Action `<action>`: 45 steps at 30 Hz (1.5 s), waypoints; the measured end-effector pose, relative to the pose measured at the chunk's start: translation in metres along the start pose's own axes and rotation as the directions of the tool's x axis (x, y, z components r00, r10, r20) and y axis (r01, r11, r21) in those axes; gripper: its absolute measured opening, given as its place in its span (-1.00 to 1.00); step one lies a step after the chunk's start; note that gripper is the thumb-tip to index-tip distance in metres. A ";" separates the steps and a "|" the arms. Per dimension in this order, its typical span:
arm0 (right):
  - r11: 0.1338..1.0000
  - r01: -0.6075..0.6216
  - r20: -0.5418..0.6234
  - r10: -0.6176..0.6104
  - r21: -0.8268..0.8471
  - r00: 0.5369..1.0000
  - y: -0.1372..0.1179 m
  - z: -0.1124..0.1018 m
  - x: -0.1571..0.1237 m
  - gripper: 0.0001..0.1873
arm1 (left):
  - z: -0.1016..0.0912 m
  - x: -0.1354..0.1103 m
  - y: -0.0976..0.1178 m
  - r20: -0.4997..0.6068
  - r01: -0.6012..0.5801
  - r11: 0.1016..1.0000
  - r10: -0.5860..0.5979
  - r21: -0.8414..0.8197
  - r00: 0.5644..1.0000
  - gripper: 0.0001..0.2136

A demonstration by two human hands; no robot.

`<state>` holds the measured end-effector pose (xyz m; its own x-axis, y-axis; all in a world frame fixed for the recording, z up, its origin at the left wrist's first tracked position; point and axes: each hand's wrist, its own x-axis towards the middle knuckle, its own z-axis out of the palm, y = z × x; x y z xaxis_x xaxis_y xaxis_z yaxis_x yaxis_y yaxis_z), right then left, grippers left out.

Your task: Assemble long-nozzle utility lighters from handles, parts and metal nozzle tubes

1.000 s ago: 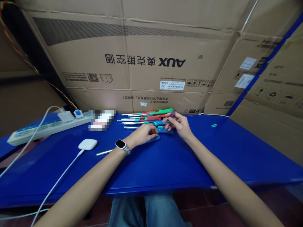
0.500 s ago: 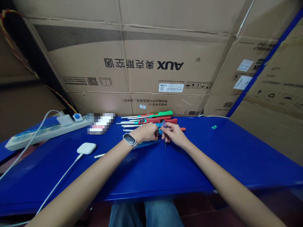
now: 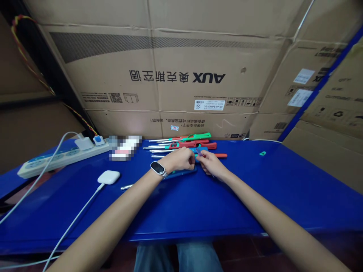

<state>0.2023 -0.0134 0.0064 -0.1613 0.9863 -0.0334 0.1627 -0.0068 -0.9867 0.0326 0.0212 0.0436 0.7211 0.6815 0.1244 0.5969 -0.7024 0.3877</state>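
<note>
Just left of the desk's middle, my left hand [image 3: 183,159], wearing a smart band at the wrist, is closed on a blue long-nose lighter [image 3: 184,172]. Its metal tube points left and emerges beyond the wrist. My right hand [image 3: 211,163] pinches a small screwdriver by its translucent purple handle [image 3: 199,152]; most of the shaft is hidden by the hand. The two hands are close together. Behind them lie several long-nose lighters, among them a green one [image 3: 200,136] and a red one [image 3: 185,144], tubes pointing left.
A white power strip [image 3: 64,156] with chargers lies at the left. In front of it sits a white earbud case [image 3: 109,177] on a cable. A small green plastic piece [image 3: 262,153] rests at the right. Cardboard [image 3: 176,56] walls the back of the blue desk [image 3: 181,211].
The screwdriver has turned in my right hand: its shaft pointed down toward me before and is now mostly behind the hand. My left hand keeps the lighter. The view has shifted slightly.
</note>
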 end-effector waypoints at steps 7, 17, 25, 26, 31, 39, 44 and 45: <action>0.994 -0.106 0.096 0.102 0.039 0.990 -0.011 0.000 -0.008 -0.75 | -0.002 0.001 -0.016 -0.098 -0.104 0.986 0.091 -0.131 0.991 -0.91; 0.993 0.029 -0.075 -0.020 0.117 0.997 -0.004 -0.003 0.002 -0.62 | 0.005 -0.021 -0.015 -0.014 0.008 0.999 -0.009 -0.054 1.000 -0.61; 0.910 0.409 -0.248 -0.414 -0.072 0.876 -0.008 -0.003 -0.004 -0.55 | 0.012 -0.024 -0.022 0.018 -0.012 0.999 0.013 -0.046 1.000 -0.74; 0.905 0.422 -0.245 -0.423 -0.056 0.872 -0.008 -0.002 -0.005 -0.57 | 0.012 -0.024 -0.023 0.022 -0.019 0.998 0.021 -0.055 1.000 -0.74; 0.880 0.475 -0.223 -0.467 -0.020 0.856 -0.004 0.000 -0.004 -0.66 | 0.008 -0.025 -0.022 0.031 -0.023 0.997 0.026 -0.076 0.999 -0.76; 0.882 0.469 -0.183 -0.469 -0.050 0.864 -0.005 0.002 -0.004 -0.67 | 0.009 -0.025 -0.023 0.016 -0.020 0.995 0.022 -0.096 1.000 -0.76; 0.886 0.462 -0.173 -0.462 -0.044 0.870 -0.006 0.003 -0.003 -0.66 | 0.011 -0.025 -0.024 0.015 -0.024 0.995 0.026 -0.097 1.000 -0.77; 0.887 0.461 -0.171 -0.461 -0.043 0.871 -0.006 0.004 -0.003 -0.66 | 0.011 -0.025 -0.025 0.013 -0.026 0.995 0.027 -0.097 1.000 -0.76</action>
<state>0.1984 -0.0168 0.0120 -0.0494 0.8902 0.4528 0.1123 0.4554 -0.8832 0.0039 0.0193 0.0209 0.7416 0.6594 0.1230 0.5414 -0.6966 0.4707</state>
